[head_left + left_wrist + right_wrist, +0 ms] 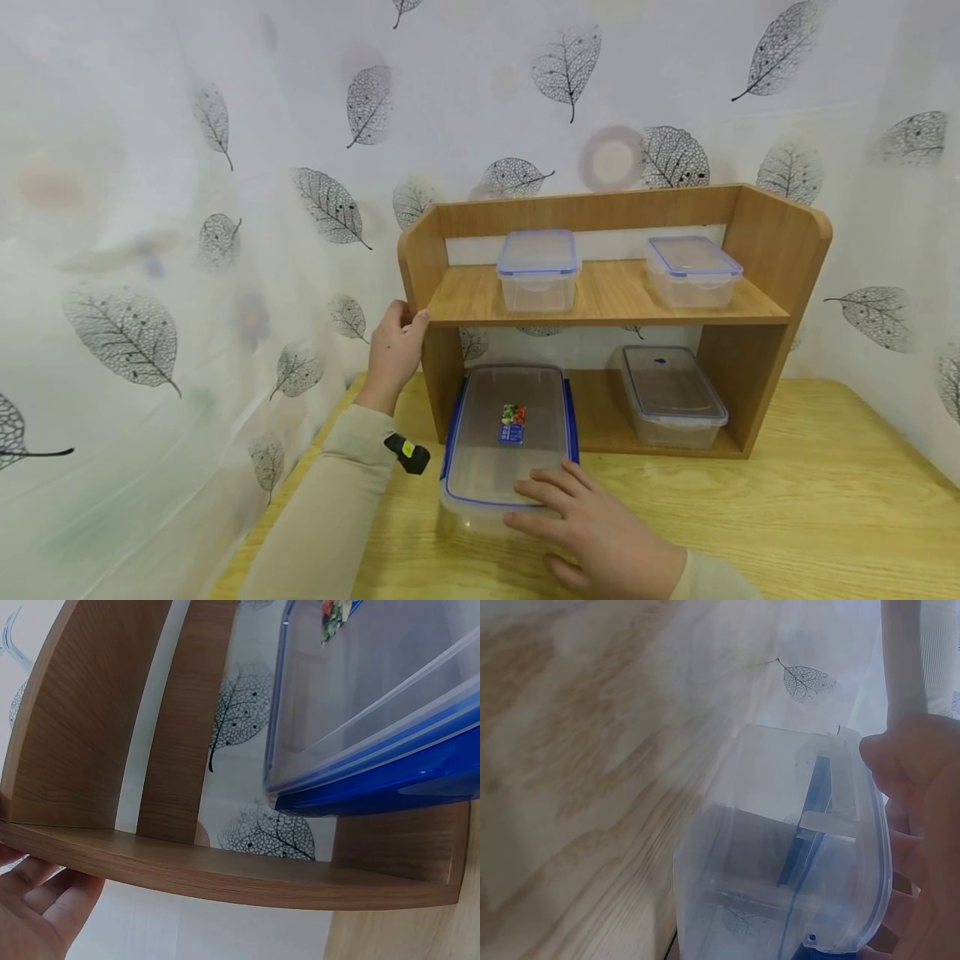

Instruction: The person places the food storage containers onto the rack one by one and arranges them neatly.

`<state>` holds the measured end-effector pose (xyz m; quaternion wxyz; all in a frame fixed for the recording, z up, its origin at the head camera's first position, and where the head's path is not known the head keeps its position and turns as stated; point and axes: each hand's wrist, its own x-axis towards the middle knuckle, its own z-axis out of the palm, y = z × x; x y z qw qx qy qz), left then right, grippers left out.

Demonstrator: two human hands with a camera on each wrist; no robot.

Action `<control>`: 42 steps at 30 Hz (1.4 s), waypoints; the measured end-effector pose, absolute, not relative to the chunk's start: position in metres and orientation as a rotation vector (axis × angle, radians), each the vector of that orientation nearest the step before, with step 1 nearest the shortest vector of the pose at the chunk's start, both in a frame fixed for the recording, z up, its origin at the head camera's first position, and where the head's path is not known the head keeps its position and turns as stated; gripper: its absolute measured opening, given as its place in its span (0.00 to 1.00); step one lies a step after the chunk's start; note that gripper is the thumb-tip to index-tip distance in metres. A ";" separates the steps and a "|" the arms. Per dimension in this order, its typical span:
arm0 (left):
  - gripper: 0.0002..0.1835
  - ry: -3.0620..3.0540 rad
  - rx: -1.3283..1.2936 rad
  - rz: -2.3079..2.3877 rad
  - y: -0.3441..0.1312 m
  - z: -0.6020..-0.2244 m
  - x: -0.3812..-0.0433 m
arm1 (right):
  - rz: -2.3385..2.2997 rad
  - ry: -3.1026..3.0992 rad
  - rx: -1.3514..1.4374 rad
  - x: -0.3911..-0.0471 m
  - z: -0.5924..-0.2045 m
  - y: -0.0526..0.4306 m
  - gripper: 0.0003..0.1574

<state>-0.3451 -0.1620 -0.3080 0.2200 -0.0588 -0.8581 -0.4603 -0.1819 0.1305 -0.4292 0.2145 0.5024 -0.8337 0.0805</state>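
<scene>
With its fingers behind the panel and the thumb at the front edge, my left hand (399,350) grips the left side of a two-tier wooden shelf (611,320). A large clear food container (491,467) with blue side clips and a colourful label stands in the lower left bay, its front end sticking out over the table. My right hand (600,529) lies with fingers spread over the front right corner of its lid. Seen in the right wrist view, the fingers (900,907) are along the lid's rim. In the left wrist view a blue clip (382,784) is close to the side panel.
Two small lidded containers, one on the left (537,271) and one on the right (693,271), sit on the upper tier. A medium container (671,396) stands in the lower right bay. The wooden table (825,500) extends in front; a leaf-printed curtain (465,100) hangs behind.
</scene>
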 end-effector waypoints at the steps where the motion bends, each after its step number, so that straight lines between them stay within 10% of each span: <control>1: 0.20 -2.374 -0.160 -1.273 -0.162 -0.308 -0.345 | 0.216 -2.316 1.393 -0.182 -0.429 0.130 0.46; 42: 0.22 -2.376 -0.161 -1.294 -0.164 -0.309 -0.347 | 0.226 -2.372 1.340 -0.209 -0.430 0.124 0.42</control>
